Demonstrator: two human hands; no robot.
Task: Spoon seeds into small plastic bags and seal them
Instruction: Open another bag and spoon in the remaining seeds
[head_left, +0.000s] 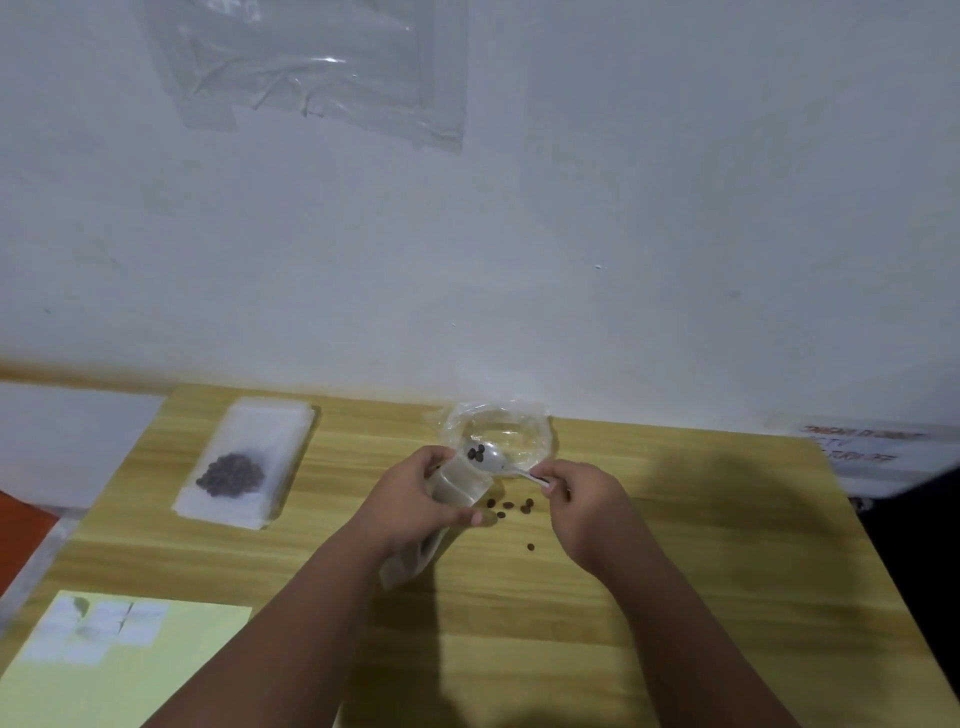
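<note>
My left hand (415, 501) grips a small clear plastic bag (457, 486) and holds its mouth open toward the right. My right hand (587, 501) pinches the handle of a white plastic spoon (493, 460). The spoon's bowl carries a few dark seeds and sits right at the bag's mouth. Several loose dark seeds (511, 506) lie on the wooden table between my hands. Behind the spoon stands a clear plastic bowl (524, 436) wrapped in crinkled film.
A stack of small bags (247, 457) lies at the left with a filled seed bag on top. A yellow sheet (119, 660) with white labels covers the near left corner. The wooden table (675, 597) ends at a white wall. Clear plastic (311, 67) hangs on the wall.
</note>
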